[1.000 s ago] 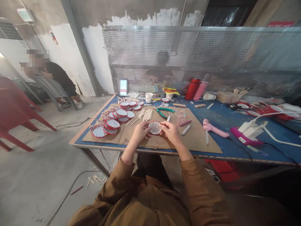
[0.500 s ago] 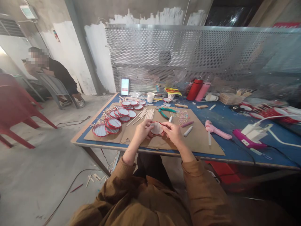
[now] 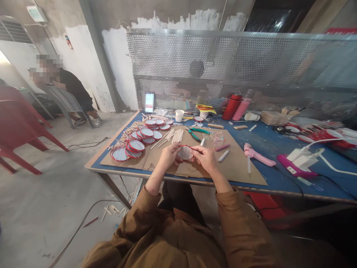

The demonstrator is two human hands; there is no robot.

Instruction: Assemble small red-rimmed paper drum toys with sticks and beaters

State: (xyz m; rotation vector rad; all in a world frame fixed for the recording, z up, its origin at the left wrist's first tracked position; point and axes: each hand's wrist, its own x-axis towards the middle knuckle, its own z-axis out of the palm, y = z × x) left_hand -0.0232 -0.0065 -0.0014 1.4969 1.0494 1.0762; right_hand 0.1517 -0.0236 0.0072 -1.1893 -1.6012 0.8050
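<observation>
Between my hands is a small round disc [image 3: 185, 153] with a pale face and a red rim, held over the near edge of a cardboard sheet [image 3: 240, 173]. My left hand [image 3: 169, 154] pinches its left rim, and my right hand [image 3: 205, 156] grips the right side. Fingertips partly cover the rim. Several similar red-rimmed discs [image 3: 119, 153] with thin wooden sticks lie piled to the left. Just beyond my hands are flat wooden sticks [image 3: 176, 136] and green-handled pliers [image 3: 195, 134]. White marker-like tubes [image 3: 223, 156] rest to the right.
A pink glue gun [image 3: 259, 156] and a purple power strip [image 3: 295, 166] with cables lie at right. Red and pink bottles [image 3: 232, 107], a paper cup [image 3: 179, 115] and a phone [image 3: 149, 102] stand along the back. A seated person [image 3: 72, 87] is far left.
The camera view has shifted very slightly. Both hands keep hold of the disc in nearly the same place, and the things on the table stay put.
</observation>
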